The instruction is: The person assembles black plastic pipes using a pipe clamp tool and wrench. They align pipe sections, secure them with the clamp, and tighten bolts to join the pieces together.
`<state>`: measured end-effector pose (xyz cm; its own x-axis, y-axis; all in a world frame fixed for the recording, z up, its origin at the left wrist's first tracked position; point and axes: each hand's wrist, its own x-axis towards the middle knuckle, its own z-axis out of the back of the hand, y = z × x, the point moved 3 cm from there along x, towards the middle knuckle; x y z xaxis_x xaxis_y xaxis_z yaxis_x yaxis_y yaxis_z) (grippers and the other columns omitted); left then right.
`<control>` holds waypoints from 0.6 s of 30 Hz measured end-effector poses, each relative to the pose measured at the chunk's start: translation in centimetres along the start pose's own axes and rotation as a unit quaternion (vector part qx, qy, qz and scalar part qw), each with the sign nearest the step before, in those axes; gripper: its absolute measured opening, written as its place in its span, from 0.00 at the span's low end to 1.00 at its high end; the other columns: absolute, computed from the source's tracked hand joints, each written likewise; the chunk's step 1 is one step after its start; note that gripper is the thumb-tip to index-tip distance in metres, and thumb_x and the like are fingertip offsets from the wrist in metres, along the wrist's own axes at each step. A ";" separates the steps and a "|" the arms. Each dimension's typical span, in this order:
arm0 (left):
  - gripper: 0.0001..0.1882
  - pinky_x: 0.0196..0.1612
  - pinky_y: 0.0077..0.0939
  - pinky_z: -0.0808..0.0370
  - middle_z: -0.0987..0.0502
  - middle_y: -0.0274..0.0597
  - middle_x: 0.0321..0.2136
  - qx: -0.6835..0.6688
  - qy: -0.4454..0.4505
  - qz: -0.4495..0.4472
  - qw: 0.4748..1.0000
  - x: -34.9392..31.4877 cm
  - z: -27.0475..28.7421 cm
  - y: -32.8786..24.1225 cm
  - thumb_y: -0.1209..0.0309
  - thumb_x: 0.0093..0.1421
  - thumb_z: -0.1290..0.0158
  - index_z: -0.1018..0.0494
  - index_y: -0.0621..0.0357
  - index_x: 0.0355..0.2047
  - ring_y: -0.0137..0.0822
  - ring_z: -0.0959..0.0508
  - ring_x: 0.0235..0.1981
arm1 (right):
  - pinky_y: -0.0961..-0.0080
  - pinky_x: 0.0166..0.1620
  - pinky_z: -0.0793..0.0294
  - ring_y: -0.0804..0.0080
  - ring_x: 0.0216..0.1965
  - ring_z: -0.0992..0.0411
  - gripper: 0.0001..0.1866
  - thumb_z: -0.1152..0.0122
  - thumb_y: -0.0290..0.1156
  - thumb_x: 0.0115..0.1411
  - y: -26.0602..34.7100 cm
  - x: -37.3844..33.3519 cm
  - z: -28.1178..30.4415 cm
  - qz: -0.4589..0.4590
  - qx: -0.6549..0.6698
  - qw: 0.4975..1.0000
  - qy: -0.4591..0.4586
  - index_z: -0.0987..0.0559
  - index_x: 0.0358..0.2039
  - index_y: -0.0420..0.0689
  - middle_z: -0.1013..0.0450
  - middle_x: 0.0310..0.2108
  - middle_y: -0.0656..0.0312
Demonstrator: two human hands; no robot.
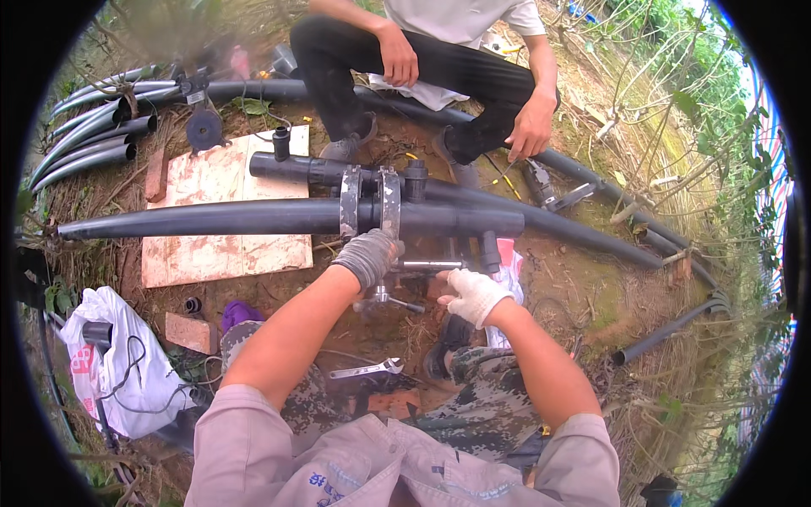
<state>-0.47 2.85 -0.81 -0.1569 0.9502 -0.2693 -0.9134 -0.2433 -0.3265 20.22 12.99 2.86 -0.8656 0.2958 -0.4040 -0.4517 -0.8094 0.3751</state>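
Observation:
My left hand [369, 257], in a grey glove, is closed round the lower end of a metal pipe clamp [390, 203]. A second clamp ring [350, 201] stands just left of it. Both rings encircle a long black plastic pipe [203, 218], joined at the right by a thick black fitting [473, 221] with a short stub. Below the rings hang a metal rod [429, 265] and a crank-like handle [397, 301]. My right hand [475, 297], in a white glove with bare fingertips, is beside the rod's right end. Its fingers are apart, holding nothing I can see.
A person [405, 59] sits opposite, hands near the knees. A muddy board [228, 262] lies under the pipe. Near me are an adjustable wrench [367, 369], a brick [191, 333] and a white sack [127, 380]. More black pipes [84, 152] lie left; branches [676, 194] crowd the right.

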 end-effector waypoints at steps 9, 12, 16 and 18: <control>0.28 0.54 0.41 0.25 0.20 0.54 0.44 0.010 -0.122 -0.071 0.990 -0.2 -1.1 -0.6 0.55 0.58 0.37 0.25 0.61 0.52 0.51 0.20 0.50 | 0.65 0.46 0.24 0.56 0.40 0.21 0.26 0.35 0.35 0.64 -0.7 0.8 2.9 -0.030 0.169 0.985 -0.021 0.28 0.60 0.40 0.19 0.37 0.52; 0.25 0.51 0.43 0.22 0.24 0.58 0.54 0.060 -0.029 0.003 0.998 1.6 -2.1 0.0 0.53 0.62 0.42 0.24 0.60 0.50 0.50 0.18 0.47 | 0.65 0.46 0.24 0.57 0.39 0.21 0.26 0.35 0.34 0.63 -1.7 1.4 3.0 -0.051 0.191 0.980 -0.021 0.28 0.59 0.40 0.20 0.36 0.53; 0.33 0.47 0.42 0.21 0.17 0.54 0.40 0.021 0.077 0.068 0.994 -0.2 0.7 -3.6 0.40 0.60 0.45 0.19 0.61 0.43 0.51 0.17 0.44 | 0.66 0.46 0.24 0.59 0.39 0.22 0.26 0.35 0.34 0.64 -4.1 1.5 3.0 -0.040 0.183 0.981 -0.046 0.28 0.60 0.40 0.20 0.36 0.54; 0.40 0.46 0.41 0.21 0.16 0.52 0.36 0.041 0.146 0.043 0.988 -1.2 -1.2 -3.9 0.32 0.60 0.52 0.17 0.60 0.40 0.50 0.17 0.43 | 0.68 0.47 0.25 0.62 0.41 0.22 0.25 0.35 0.36 0.65 -4.6 1.6 3.7 -0.059 0.219 0.973 -0.045 0.28 0.60 0.41 0.20 0.38 0.54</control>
<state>3.76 2.41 -0.25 -0.1308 0.8276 -0.5459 -0.9308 -0.2921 -0.2197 20.10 19.12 3.58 -0.8084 0.4324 -0.3993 -0.5811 -0.4786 0.6582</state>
